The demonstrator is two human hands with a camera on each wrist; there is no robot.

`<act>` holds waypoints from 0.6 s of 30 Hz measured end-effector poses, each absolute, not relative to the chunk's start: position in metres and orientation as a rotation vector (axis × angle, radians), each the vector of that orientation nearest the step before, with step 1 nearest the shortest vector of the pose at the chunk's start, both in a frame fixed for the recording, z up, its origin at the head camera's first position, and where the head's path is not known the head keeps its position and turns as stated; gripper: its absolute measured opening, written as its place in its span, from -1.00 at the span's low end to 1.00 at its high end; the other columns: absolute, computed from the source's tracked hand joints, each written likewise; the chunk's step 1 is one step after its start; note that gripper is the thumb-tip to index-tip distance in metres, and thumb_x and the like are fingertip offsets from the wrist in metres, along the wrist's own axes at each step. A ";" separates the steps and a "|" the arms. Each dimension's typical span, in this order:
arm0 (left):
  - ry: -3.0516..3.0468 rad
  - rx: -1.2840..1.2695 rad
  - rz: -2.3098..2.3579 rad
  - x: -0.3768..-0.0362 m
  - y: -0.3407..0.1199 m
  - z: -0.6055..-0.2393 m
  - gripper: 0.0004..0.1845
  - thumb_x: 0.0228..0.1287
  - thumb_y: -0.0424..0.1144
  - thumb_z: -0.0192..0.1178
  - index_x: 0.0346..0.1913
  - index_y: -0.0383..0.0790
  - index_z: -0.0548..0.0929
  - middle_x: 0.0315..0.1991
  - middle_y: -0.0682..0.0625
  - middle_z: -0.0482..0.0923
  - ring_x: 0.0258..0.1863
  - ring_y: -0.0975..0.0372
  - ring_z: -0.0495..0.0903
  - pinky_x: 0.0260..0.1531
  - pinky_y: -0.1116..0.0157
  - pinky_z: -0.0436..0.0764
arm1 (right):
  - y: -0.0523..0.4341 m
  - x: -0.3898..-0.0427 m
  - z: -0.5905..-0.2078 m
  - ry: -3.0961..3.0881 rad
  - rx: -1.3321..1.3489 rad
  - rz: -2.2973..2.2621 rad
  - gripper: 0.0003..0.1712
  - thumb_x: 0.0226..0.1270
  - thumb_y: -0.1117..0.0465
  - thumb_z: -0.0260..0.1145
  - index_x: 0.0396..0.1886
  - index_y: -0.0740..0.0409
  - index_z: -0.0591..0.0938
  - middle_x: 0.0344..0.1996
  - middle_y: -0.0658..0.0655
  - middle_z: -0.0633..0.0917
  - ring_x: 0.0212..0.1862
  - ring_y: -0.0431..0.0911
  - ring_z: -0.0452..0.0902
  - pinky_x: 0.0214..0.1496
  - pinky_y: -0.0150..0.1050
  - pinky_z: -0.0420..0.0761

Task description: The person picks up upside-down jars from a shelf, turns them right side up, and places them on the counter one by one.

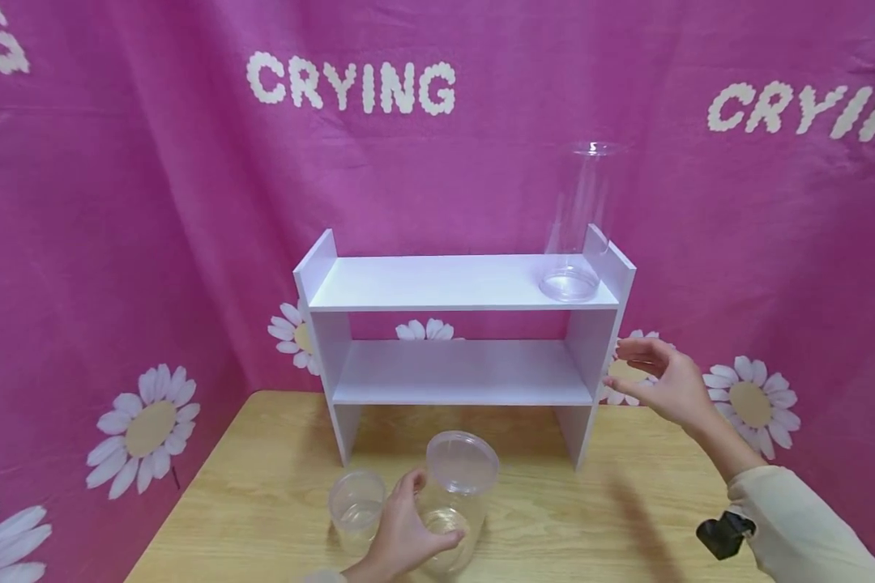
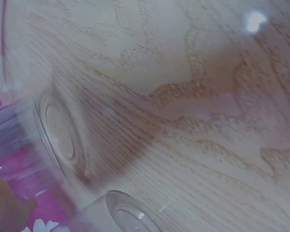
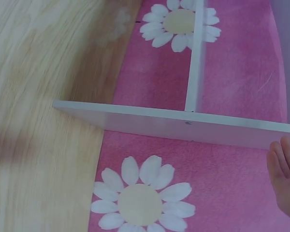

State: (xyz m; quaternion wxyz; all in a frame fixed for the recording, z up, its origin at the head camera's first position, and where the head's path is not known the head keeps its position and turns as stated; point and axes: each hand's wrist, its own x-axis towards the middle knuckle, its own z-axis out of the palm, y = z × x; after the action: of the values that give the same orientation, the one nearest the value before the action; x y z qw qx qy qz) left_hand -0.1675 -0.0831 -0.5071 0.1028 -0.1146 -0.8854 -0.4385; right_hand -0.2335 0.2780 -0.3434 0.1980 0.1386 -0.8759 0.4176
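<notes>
— Where was the lidded clear jar (image 1: 455,502)?
— Lower centre, upright on the wooden table (image 1: 627,518), long axis vertical, lid up; the left hand (image 1: 403,538) curled around it.
— And the right hand (image 1: 663,380)?
— Right of centre, fingers spread, holding nothing, beside the white shelf (image 1: 467,283).

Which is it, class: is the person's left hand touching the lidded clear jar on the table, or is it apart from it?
Touching. The head view shows the left hand with fingers curled round the side of the lidded jar on the table.
</notes>
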 end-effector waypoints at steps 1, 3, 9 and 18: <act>-2.610 -0.345 -1.295 -0.169 -0.083 -0.508 -0.01 -0.32 -0.02 0.58 0.21 -0.38 0.34 0.12 -0.24 0.50 0.12 -0.06 0.51 0.03 0.01 0.65 | 0.280 -0.235 -0.343 -2.459 0.360 1.195 -0.40 0.08 0.18 0.49 0.10 0.32 0.52 -0.15 -0.21 0.64 -0.15 -0.70 0.41 -0.10 -0.80 0.46; -2.610 -0.340 -1.290 -0.171 -0.082 -0.509 -0.01 -0.34 -0.02 0.59 0.21 -0.38 0.34 0.10 -0.22 0.50 0.07 -0.01 0.52 -0.02 0.07 0.67 | 0.283 -0.237 -0.344 -2.464 0.344 1.251 -0.39 0.12 0.18 0.46 0.13 0.34 0.49 -0.20 -0.39 0.57 -0.15 -0.68 0.43 -0.10 -0.78 0.48; -2.618 -0.285 -1.306 -0.174 -0.081 -0.515 0.02 -0.38 -0.03 0.60 0.22 -0.39 0.35 0.03 -0.15 0.52 0.02 0.06 0.52 -0.11 0.21 0.67 | 0.285 -0.246 -0.351 -2.450 0.393 1.363 -0.37 0.16 0.24 0.42 0.18 0.40 0.44 -0.22 -0.43 0.56 -0.17 -0.63 0.48 -0.09 -0.74 0.51; -2.561 -0.320 -1.315 -0.170 -0.083 -0.521 -0.01 -0.38 -0.07 0.60 0.21 -0.37 0.37 0.04 -0.12 0.53 0.03 0.05 0.53 -0.05 0.17 0.64 | 0.287 -0.257 -0.359 -2.447 0.430 1.455 -0.33 0.20 0.27 0.38 0.25 0.45 0.35 -0.18 -0.46 0.52 -0.11 -0.61 0.49 -0.04 -0.73 0.51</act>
State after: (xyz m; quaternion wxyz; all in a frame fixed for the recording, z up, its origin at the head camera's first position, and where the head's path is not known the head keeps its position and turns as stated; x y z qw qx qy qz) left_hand -0.1699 -0.0827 -0.5208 0.1223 -0.1095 -0.8774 -0.4507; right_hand -0.2571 0.2875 -0.3591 0.1311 0.1480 -0.8426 0.5009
